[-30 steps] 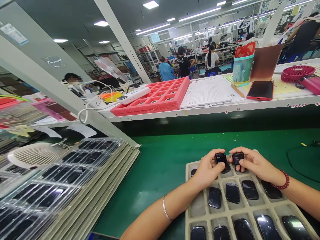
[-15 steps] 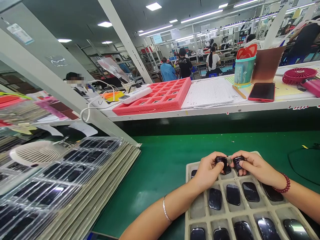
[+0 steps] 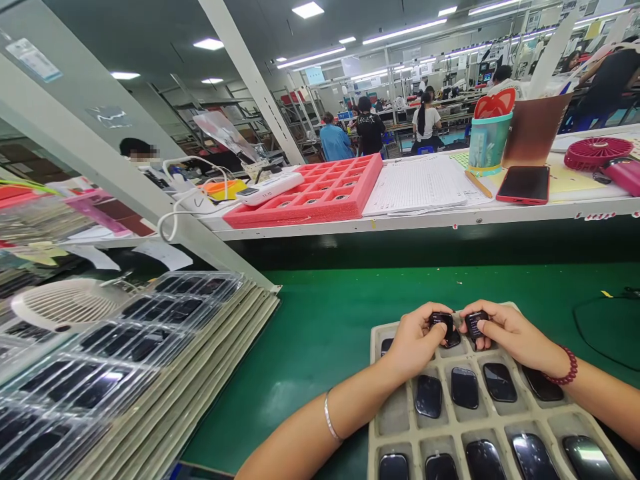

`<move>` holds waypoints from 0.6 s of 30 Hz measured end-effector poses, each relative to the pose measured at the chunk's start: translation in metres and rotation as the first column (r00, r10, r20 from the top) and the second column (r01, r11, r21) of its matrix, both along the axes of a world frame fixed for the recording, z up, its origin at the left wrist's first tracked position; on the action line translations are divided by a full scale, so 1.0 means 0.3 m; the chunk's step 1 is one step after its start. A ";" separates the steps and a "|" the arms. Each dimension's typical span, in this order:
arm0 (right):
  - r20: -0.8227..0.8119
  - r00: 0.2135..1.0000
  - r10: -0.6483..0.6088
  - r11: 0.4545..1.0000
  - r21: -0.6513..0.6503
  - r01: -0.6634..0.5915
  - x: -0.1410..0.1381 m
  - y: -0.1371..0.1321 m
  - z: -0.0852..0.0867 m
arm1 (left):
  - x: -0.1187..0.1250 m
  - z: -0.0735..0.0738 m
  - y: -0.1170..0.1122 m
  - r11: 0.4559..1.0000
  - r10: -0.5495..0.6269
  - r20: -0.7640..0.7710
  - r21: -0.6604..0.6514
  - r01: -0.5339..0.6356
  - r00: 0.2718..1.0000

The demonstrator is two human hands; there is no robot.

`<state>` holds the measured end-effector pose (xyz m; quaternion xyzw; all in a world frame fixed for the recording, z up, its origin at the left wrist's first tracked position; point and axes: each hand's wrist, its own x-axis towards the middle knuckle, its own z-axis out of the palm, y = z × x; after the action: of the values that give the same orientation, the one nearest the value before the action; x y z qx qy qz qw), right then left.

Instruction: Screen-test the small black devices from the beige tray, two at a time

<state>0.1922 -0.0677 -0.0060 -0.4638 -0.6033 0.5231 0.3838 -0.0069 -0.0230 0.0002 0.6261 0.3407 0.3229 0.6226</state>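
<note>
Above the far row of a beige compartment tray (image 3: 395, 417), my left hand (image 3: 417, 337) pinches a black smartwatch body (image 3: 441, 320) between thumb and fingers. Its lit screen shows small text. Close beside it, my right hand (image 3: 500, 330) grips a second smartwatch body (image 3: 475, 324), also with text on its screen, the thumb lying on the glass. Dark watch bodies such as this one (image 3: 465, 388) rest singly in many of the tray's pockets. One pocket at the left of the second row holds nothing.
Stacked trays (image 3: 215, 353) with dark pieces under clear plastic stand at the left, near a white fan (image 3: 65, 303). A shelf ahead bears a red foam tray (image 3: 320, 193), papers (image 3: 420, 183), a phone (image 3: 524, 185) and a cup (image 3: 490, 143). A black cable (image 3: 595, 347) lies right.
Both hands keep their hold on the two smartwatch bodies with almost no movement. The view has shifted very slightly.
</note>
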 end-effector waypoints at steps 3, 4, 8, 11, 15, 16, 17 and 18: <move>0.010 1.000 0.000 1.000 0.014 0.000 0.001 0.000 0.002 | 0.001 -0.008 0.002 1.000 -0.002 0.011 0.003 0.002 1.000; 0.013 1.000 -0.011 1.000 0.019 0.011 0.001 0.000 0.002 | 0.001 -0.014 0.004 1.000 0.001 0.013 0.007 -0.001 1.000; 0.000 0.999 -0.047 0.997 0.054 0.047 -0.004 -0.002 -0.002 | 0.003 -0.040 0.010 0.999 0.027 -0.030 0.044 -0.025 0.999; -0.008 0.999 -0.045 0.996 0.070 0.046 -0.007 -0.005 -0.003 | 0.004 -0.040 0.011 0.998 0.033 -0.066 0.053 -0.029 0.997; 0.032 0.999 -0.022 0.998 0.058 0.020 -0.007 -0.010 0.002 | 0.001 -0.021 0.007 0.996 0.038 -0.031 0.080 -0.036 0.999; 0.033 0.999 -0.015 0.998 0.057 0.013 -0.007 -0.012 0.003 | 0.001 -0.018 0.006 0.996 0.037 -0.023 0.086 -0.035 0.999; 0.026 1.000 -0.009 0.998 0.059 0.008 -0.007 -0.012 0.005 | 0.000 -0.016 0.006 0.996 0.035 -0.019 0.087 -0.033 0.999; 0.016 1.000 -0.006 0.998 0.063 0.005 -0.007 -0.013 0.005 | 0.000 -0.015 0.006 0.996 0.031 -0.019 0.087 -0.030 0.999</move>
<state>0.1902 -0.0716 -0.0045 -0.4574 -0.6212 0.4991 0.3947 -0.0069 -0.0214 -0.0044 0.6506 0.3424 0.3403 0.5863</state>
